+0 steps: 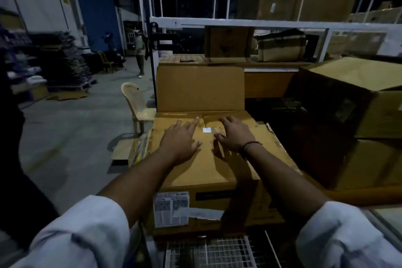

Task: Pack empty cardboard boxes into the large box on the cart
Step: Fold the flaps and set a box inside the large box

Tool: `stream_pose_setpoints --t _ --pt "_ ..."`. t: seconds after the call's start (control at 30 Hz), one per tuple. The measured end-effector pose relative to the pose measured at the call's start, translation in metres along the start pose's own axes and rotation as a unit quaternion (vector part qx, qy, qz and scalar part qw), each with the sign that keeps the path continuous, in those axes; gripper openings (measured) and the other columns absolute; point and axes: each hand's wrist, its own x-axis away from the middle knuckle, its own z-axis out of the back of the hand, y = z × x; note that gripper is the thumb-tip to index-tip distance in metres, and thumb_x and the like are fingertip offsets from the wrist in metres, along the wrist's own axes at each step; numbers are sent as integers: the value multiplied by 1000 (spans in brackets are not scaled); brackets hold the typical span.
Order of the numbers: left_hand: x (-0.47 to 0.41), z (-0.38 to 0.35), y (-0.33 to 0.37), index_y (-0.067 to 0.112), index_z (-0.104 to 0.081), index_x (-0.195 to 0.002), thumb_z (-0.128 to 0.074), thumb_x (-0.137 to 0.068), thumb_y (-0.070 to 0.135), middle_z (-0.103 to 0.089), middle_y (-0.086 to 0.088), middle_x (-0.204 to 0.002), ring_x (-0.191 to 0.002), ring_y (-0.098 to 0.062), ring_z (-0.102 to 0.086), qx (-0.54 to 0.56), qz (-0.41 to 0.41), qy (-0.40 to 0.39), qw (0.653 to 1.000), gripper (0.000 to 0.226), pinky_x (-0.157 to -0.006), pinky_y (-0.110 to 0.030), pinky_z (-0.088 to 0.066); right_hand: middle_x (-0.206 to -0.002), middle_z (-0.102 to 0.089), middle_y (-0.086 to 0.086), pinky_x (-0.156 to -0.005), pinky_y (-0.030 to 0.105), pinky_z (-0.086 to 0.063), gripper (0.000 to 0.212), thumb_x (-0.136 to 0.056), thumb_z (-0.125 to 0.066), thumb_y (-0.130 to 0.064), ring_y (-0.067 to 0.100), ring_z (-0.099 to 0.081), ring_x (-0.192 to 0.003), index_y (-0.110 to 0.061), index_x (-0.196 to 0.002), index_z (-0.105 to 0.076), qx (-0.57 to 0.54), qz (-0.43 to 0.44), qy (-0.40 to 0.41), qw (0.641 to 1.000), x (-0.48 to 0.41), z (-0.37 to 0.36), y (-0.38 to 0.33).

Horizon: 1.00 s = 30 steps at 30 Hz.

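Note:
A large brown cardboard box (202, 172) stands in front of me on the wire-mesh cart (208, 250). Its near flaps lie folded flat across the top, and its far flap (200, 88) stands upright. A white label sheet (170, 209) is stuck on its near side. My left hand (181, 139) lies flat on the left top flap, fingers spread. Next to it, my right hand (233, 135) presses flat on the right flap, with a dark cord around the wrist. Neither hand holds anything. The inside of the box is hidden by the flaps.
More cardboard boxes (356, 115) are stacked close on the right. A white metal rack (239, 23) with boxes stands behind. A plastic chair (139, 104) sits at the box's left, by flat cardboard (123, 150) on the floor. A person (140, 54) stands far off on the concrete floor.

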Motion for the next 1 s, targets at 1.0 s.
stream_pose_setpoints --t 1.0 --pt "64 135 73 16 -58 -122 -40 -107 44 -58 -11 -117 -104 -27 -57 -37 23 237 970 37 -83 -39 -44 -121 -58 4 -110 52 -32 30 -104 -43 -44 24 -54 -116 -23 -122 -56 -63 44 193 978 89 138 -10"
